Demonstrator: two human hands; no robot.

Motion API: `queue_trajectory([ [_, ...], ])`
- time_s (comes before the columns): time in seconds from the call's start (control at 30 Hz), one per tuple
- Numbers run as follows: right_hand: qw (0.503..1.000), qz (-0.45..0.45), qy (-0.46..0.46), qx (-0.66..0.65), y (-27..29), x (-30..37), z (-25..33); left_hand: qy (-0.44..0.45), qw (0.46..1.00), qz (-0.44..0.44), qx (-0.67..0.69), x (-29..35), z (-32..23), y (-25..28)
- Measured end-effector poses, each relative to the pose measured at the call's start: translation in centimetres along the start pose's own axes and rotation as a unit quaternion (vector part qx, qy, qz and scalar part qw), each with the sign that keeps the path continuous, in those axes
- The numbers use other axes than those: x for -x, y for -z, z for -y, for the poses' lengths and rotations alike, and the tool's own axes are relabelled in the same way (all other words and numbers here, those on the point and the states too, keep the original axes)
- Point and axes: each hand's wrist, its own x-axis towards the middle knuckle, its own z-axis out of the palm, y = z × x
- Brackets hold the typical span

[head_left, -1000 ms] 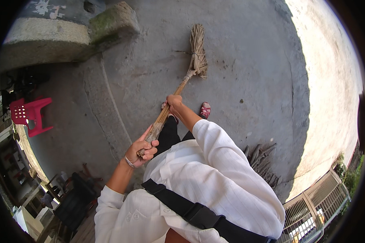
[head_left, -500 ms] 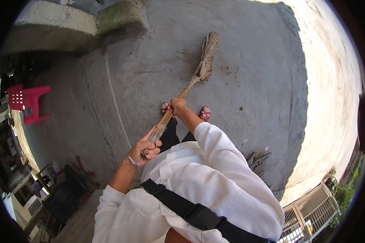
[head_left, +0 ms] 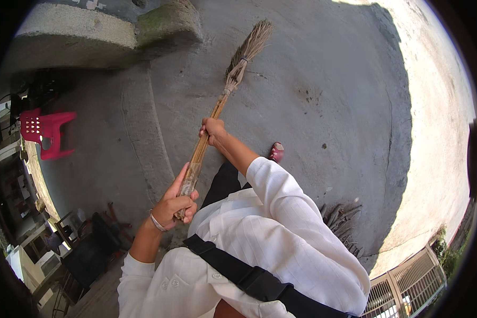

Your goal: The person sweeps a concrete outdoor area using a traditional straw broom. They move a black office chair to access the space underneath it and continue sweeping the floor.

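I hold a straw broom point(head_left: 235, 79) slantwise in front of me, its bristle head pointing away over the grey concrete ground. My left hand point(head_left: 174, 204) is closed round the butt of the handle, where clear wrapping covers the wood; a bracelet circles that wrist. Farther up the handle, my right hand point(head_left: 213, 129) grips it from above, with the arm stretched across my body. The bristles are tied with a dark band and fan out at the tip. Whether the tip touches the ground is hard to make out.
A pink plastic stool point(head_left: 46, 132) stands at the left. A concrete ledge point(head_left: 85, 32) runs along the far left. Dry sticks point(head_left: 342, 222) lie near my right side. Small dark debris point(head_left: 310, 97) dots the ground. One red shoe point(head_left: 276, 152) shows; a metal gate point(head_left: 408, 283) is lower right.
Both hands have moved left and the broom has swung with them; its bristle head is farther away and more to the left, its bristles more spread. One shoe is now hidden.
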Motion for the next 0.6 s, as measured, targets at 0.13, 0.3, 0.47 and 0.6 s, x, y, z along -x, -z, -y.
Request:
queue_trajectory([
  [0.13,0.987,0.123,-0.082,-0.069,3.6,-8.0,0.3,0.021,0.994,-0.051,-0.091,-4.6,-0.4,-1.8],
  [0.3,0.991,0.072,-0.060,-0.098,8.0,-4.7,2.8,0.091,0.983,0.013,-0.158,-6.9,-0.2,-3.4],
  [0.47,0.991,-0.086,0.033,-0.098,7.6,0.0,4.0,0.100,0.988,0.074,-0.095,-4.9,-1.9,-2.4],
  [0.6,0.988,-0.101,0.042,-0.108,6.7,3.3,4.2,0.101,0.989,0.078,-0.078,-2.3,-2.6,-3.5],
])
